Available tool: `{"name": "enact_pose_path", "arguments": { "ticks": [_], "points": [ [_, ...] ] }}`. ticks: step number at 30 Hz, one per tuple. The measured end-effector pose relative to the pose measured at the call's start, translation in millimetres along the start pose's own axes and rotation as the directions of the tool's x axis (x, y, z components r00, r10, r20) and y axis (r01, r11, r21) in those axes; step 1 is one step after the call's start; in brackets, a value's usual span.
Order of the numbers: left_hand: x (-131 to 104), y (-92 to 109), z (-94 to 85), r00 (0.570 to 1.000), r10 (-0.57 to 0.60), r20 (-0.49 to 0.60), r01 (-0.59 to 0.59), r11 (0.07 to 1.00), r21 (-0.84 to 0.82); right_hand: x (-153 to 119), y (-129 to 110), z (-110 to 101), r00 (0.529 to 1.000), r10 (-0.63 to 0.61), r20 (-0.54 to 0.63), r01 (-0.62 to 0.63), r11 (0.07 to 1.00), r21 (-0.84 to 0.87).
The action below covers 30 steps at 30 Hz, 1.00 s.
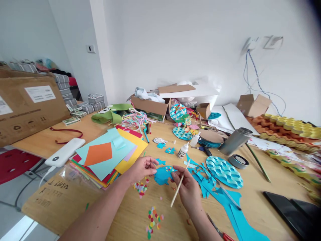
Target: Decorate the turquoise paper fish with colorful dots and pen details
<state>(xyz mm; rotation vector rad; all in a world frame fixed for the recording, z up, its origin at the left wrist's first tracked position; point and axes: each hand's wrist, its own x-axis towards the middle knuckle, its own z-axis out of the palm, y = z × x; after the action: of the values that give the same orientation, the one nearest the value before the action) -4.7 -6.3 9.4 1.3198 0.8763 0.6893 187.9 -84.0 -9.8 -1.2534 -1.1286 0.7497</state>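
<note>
A blue paper fish [162, 175] with small coloured dots along its upper part is held between my two hands. My left hand [145, 168] pinches its left edge. My right hand [187, 184] grips the fish's right end and also has a thin wooden stick [177, 192] between its fingers, pointing down toward the table. Just behind the fish lies a smaller blue paper fish [161, 161]. Colourful paper dots are in one pile [141, 188] near my left hand and another [152, 219] nearer the front.
White glue bottles [183, 150] stand behind my hands. Blue paper scraps [204, 180], a patterned oval [224, 171], a metal flask [235, 141] and red-handled scissors [224, 235] are at the right. Coloured sheets [125, 150] and a white power bank [65, 152] lie left.
</note>
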Motion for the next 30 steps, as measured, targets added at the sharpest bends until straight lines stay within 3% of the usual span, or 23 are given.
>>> {"name": "enact_pose_path", "arguments": {
  "ticks": [5, 11, 15, 22, 26, 30],
  "points": [
    [1, -1, -1.6, 0.998, 0.06, -0.023, -0.06, 0.998, 0.008, -3, 1, -1, 0.996, -0.077, -0.051, 0.066, 0.979, -0.194],
    [19, 2, -19.3, 0.971, 0.059, -0.232, -0.024, 0.989, 0.147, -6, -8, -9, 0.931, -0.32, -0.177, 0.215, 0.871, -0.441],
    [51, 6, -25.6, 0.969, -0.016, -0.245, 0.091, 0.951, 0.296, -8, -10, -10, 0.896, -0.428, -0.117, 0.32, 0.806, -0.498],
    [100, 3, -19.4, 0.954, -0.099, -0.283, 0.24, 0.817, 0.525, -11, -12, -7, 0.824, -0.566, 0.024, 0.494, 0.698, -0.518],
    [105, 0, -20.4, 0.952, -0.048, -0.304, 0.239, 0.737, 0.632, -12, -15, -6, 0.804, -0.592, 0.052, 0.525, 0.666, -0.53],
    [91, 6, -17.1, 0.947, 0.09, -0.308, 0.185, 0.631, 0.753, -10, -16, -7, 0.803, -0.594, 0.047, 0.526, 0.671, -0.523]
  ]
}}
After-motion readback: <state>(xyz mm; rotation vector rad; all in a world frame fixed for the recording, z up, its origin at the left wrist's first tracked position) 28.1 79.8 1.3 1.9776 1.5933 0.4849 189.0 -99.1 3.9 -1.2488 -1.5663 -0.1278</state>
